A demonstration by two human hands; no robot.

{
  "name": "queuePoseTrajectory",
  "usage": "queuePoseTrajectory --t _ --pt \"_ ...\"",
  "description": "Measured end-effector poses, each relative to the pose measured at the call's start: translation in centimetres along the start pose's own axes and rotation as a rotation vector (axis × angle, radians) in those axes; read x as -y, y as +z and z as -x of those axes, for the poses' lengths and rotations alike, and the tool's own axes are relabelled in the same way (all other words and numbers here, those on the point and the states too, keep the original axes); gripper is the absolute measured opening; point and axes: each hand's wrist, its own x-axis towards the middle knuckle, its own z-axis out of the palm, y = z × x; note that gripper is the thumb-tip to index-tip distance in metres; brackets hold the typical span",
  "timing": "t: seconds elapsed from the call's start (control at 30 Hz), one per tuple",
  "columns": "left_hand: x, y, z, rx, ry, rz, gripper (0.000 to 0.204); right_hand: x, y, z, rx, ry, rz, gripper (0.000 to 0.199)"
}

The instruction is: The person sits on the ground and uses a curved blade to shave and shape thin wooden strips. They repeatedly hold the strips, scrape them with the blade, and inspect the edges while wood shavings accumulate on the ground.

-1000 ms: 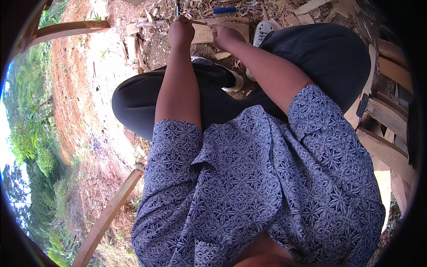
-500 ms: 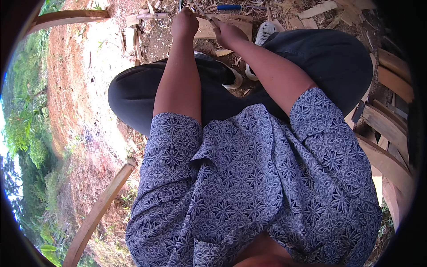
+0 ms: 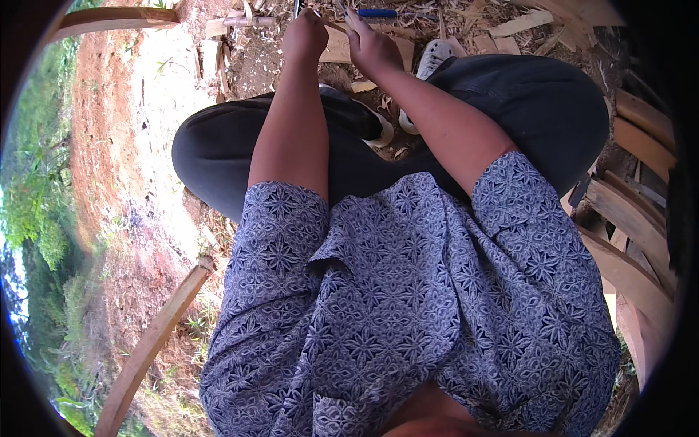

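My left hand [image 3: 304, 38] is closed in a fist at the top of the view, with a narrow shiny strip [image 3: 296, 9] rising beside its knuckles. What the fist grips is mostly hidden. To its right, my right hand [image 3: 376, 52] is closed round a slim greyish tool [image 3: 341, 9], whose far part is cut off by the upper edge. Its kind does not show. A pale wooden board [image 3: 342, 49] lies on the ground under and between both hands. Just beyond my right hand rests a blue-handled tool [image 3: 377, 13].
Wood shavings and offcuts [image 3: 520, 23] litter the ground at the far right. Curved timber pieces [image 3: 633, 211] are stacked along my right side. A wooden post [image 3: 156, 346] leans at the left, and a beam [image 3: 116, 22] crosses the far left. My knees [image 3: 218, 149] are spread either side.
My right hand has shifted slightly up and left, with its fingers now pointing more upward along the slim tool. My left hand has moved a little to the right.
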Motion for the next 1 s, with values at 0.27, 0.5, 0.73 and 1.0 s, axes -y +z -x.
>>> queuePoseTrajectory --t 0.27,0.5,0.73,1.0 --pt "-0.3 0.2 -0.9 0.055 0.055 -0.013 0.027 -6.8 2.8 0.1 0.261 0.036 0.232 0.052" --pt "-1.0 -1.0 0.0 -0.012 0.076 0.109 0.020 -0.5 0.6 0.0 0.031 -0.039 -0.004 0.051" --pt "-0.7 -1.2 -0.1 0.016 0.001 0.101 0.021 -0.7 1.4 -0.4 0.007 -0.062 -0.003 0.051" --pt "-2.4 -2.1 0.0 0.064 -0.050 0.051 0.024 -5.4 3.2 -0.4 0.265 0.069 0.306 0.054"
